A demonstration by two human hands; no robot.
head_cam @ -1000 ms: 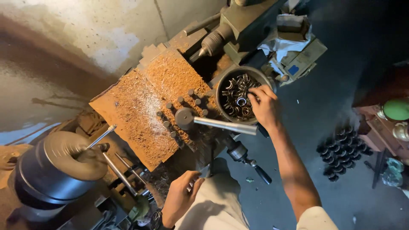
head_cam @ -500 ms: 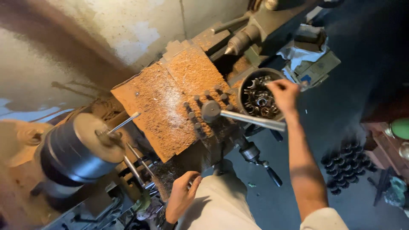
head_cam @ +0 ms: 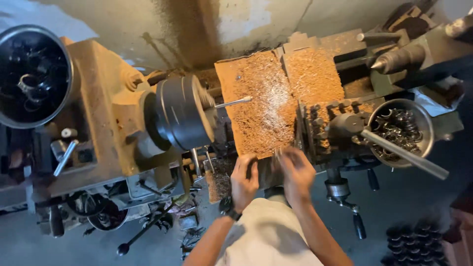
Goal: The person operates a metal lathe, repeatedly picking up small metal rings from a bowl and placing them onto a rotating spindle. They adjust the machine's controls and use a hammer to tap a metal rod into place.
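Note:
I look down on a lathe. My left hand [head_cam: 245, 180], with a watch on the wrist, has its fingers curled at the front edge of the chip-covered board [head_cam: 268, 106] on the carriage. My right hand [head_cam: 296, 172] is blurred beside it, just below the tool post [head_cam: 340, 125]. Whatever either hand may hold is hidden. The dark chuck [head_cam: 183, 113] grips a thin metal rod [head_cam: 232, 103] that points toward the board. A metal bowl of dark rings [head_cam: 421, 118] sits to the right, behind a long steel handle [head_cam: 406, 154].
The tailstock centre [head_cam: 396, 60] points in from the upper right. A second round bowl [head_cam: 34, 74] with dark parts sits on the headstock at top left. Levers and handles [head_cam: 143, 231] stick out below the machine. Stacked dark parts [head_cam: 419, 241] lie on the floor at lower right.
My right hand left the bowl of rings and came to the carriage front beside my left hand, which rose to the board's edge. The view swung left toward the headstock.

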